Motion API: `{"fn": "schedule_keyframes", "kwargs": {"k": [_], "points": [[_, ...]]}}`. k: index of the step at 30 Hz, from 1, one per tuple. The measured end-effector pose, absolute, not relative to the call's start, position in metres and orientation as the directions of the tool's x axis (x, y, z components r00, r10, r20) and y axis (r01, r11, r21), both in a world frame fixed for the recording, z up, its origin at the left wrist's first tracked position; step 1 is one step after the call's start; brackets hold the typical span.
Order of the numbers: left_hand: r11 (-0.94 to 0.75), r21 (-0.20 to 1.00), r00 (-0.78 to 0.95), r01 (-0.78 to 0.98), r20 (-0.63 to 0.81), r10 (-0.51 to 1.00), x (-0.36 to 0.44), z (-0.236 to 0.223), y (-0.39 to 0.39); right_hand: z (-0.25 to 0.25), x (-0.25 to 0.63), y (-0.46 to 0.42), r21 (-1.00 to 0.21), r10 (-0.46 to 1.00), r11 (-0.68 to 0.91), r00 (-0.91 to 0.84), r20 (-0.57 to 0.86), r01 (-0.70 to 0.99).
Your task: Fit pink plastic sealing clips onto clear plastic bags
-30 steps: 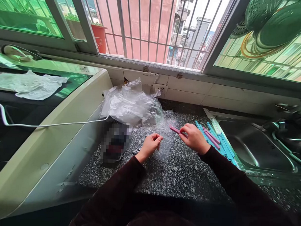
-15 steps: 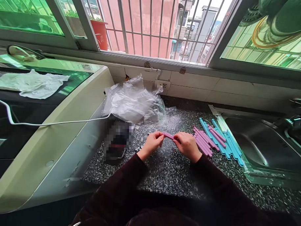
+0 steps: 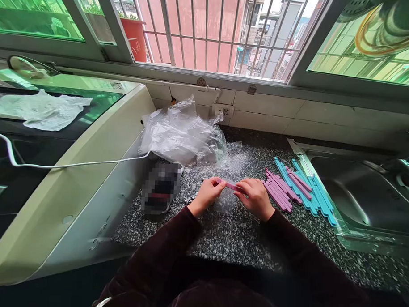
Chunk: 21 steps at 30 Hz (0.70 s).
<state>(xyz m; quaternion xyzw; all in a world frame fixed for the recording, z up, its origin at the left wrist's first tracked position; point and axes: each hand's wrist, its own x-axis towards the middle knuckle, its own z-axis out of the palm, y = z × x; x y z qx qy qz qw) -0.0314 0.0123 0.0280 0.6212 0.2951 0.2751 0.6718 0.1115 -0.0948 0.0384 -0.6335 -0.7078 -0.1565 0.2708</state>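
Observation:
Over the speckled counter (image 3: 221,239), a flat purple stick (image 3: 233,186) spans the space between my two hands. My left hand (image 3: 207,195) pinches its left end with thumb and fingers. The other end is gripped by my right hand (image 3: 258,199), whose fingers partly hide it. Just below the hands, a clear plastic piece (image 3: 225,203) lies on the counter. To the right of my right hand are several similar purple sticks (image 3: 278,194) in a loose pile, with several light blue sticks (image 3: 318,200) beside and partly beneath them.
Crumpled clear plastic bags (image 3: 185,137) lie against the back wall. A dark blurred-out object (image 3: 161,188) sits left of my hands, beside a cream-coloured appliance (image 3: 100,141). A white cable (image 3: 83,164) crosses that appliance. At the right is a steel sink (image 3: 344,189).
The purple stick has turned slightly in my hands, and more of its left end shows. My fingers have shifted a little on it. The camera view has tilted slightly.

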Motion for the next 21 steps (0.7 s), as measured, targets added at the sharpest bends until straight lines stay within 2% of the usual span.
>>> {"fn": "schedule_keyframes", "kwargs": {"k": [5,8,16,21], "points": [[0.217,0.967,0.634,-0.133,-0.085,0.769,-0.034,0.032,0.017,0.047,0.122,-0.102,-0.213,0.731,0.108,0.068,0.679,0.971],[0.259,0.953,0.634,-0.16,-0.102,0.767,-0.035,0.035,0.018,0.049,0.126,-0.104,-0.252,0.7,0.135,0.088,0.709,0.958],[0.208,0.973,0.692,-0.099,-0.082,0.717,-0.032,0.03,0.01,0.038,0.11,-0.099,-0.227,0.771,0.209,-0.018,0.636,0.951],[0.166,0.982,0.724,-0.093,-0.048,0.688,-0.032,0.03,0.007,0.033,0.108,-0.097,-0.294,0.755,0.242,0.01,0.655,0.925]]}}
